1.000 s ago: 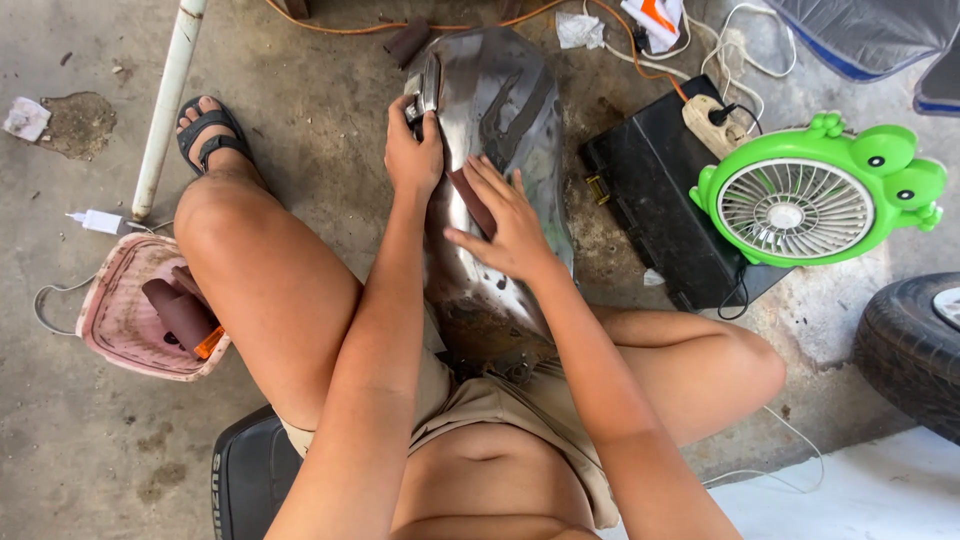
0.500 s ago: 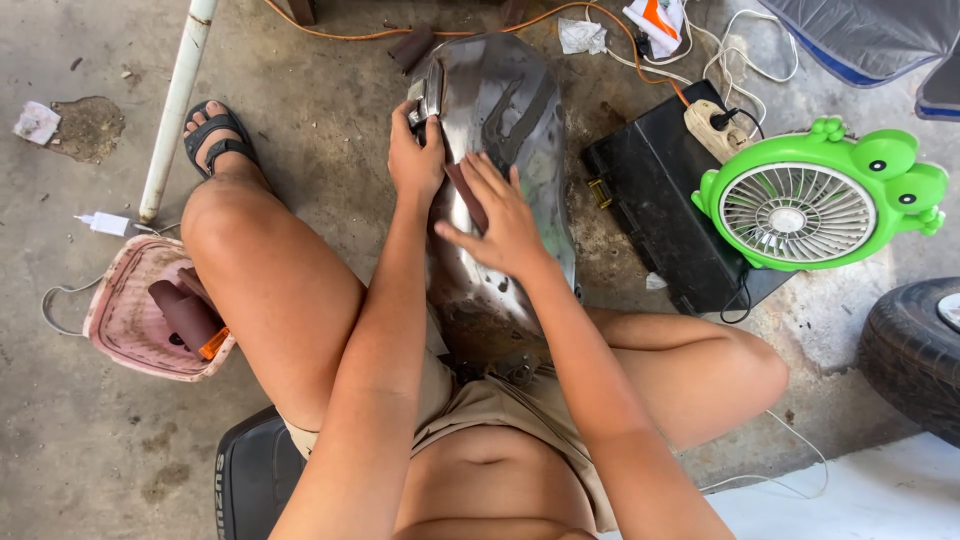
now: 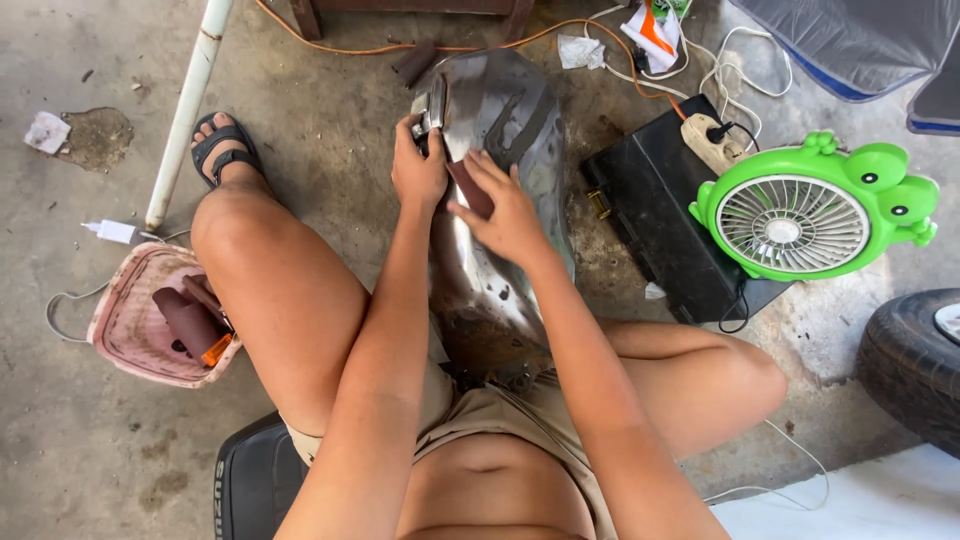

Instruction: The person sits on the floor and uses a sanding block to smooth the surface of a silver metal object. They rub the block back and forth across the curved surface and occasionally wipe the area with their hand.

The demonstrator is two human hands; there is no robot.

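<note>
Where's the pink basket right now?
In the head view the pink basket sits on the concrete floor at the person's left, just outside the left knee, below the white pipe, holding brown rolls.

Centre: the curved bare-metal body panel (image 3: 500, 200) lies on the concrete floor (image 3: 60, 450) between the person's knees.
On panel: left hand (image 3: 418, 172) at its far left edge; right hand (image 3: 505, 210) just right of it, over a brown sanding sheet (image 3: 470, 187).
Left: pink plastic basket (image 3: 135, 320), beside the left leg.
Right: black flat case (image 3: 670, 225); green frog-shaped fan (image 3: 810, 210) on it.
</note>
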